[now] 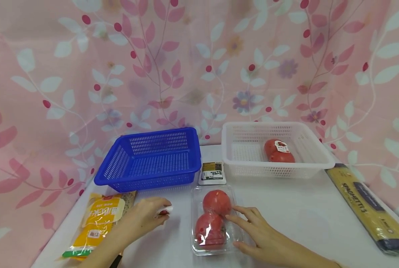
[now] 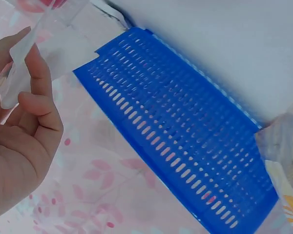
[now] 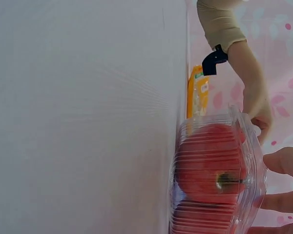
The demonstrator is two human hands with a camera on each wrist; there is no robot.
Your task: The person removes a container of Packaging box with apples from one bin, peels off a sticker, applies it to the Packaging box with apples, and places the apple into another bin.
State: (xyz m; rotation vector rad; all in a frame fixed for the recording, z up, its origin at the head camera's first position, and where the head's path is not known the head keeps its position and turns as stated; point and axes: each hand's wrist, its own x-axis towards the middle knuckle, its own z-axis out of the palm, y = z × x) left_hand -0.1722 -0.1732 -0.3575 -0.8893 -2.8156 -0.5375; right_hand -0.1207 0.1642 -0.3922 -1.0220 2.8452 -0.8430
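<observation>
A clear plastic clamshell box (image 1: 233, 232) of tomatoes (image 1: 217, 203) lies on the table in front of me. My right hand (image 1: 258, 232) rests its spread fingers along the box's right side; in the right wrist view the fingertips (image 3: 276, 161) touch the lid. To the left of the box, my left hand (image 1: 149, 216) pinches a thin white sticker label (image 2: 22, 63) between thumb and fingers. A dark red print (image 1: 164, 212) shows on the label in the head view. The label is held clear of the box.
A blue basket (image 1: 146, 182) stands at the back left, a white basket (image 1: 246, 169) holding another labelled tomato box (image 1: 280, 152) at the back right. Between them lies a small packet (image 1: 212, 173). A yellow grain bag (image 1: 99, 223) is at left, a spaghetti pack (image 1: 367, 204) at right.
</observation>
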